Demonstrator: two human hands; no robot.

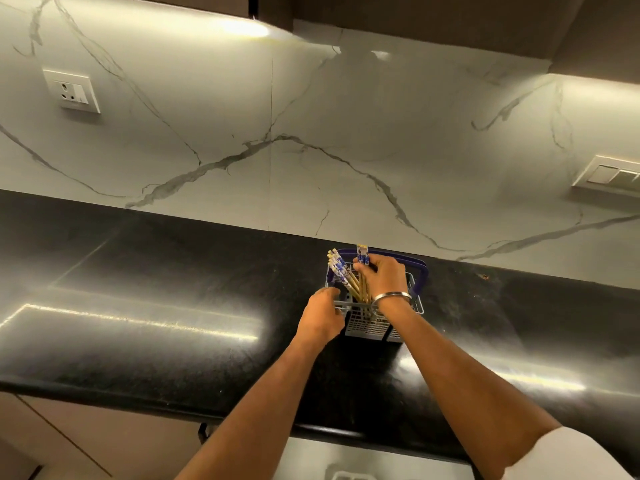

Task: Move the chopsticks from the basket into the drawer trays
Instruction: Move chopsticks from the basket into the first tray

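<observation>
A grey cutlery basket (367,327) with a blue handle (420,268) stands on the black counter near the marble wall. Several chopsticks (341,271) with blue-and-white patterned tops and yellow shafts stick up out of it. My right hand (384,277) reaches over the basket from the right, its fingers curled round a couple of the chopsticks near their tops. My left hand (320,315) holds the basket's near left rim. The lower ends of the chopsticks are hidden inside the basket.
The black counter (156,306) runs left and right of the basket. A marble backsplash (311,133) rises behind it, with sockets at the left (71,91) and right (607,175). An open drawer with a white tray (349,474) shows at the bottom edge below the counter.
</observation>
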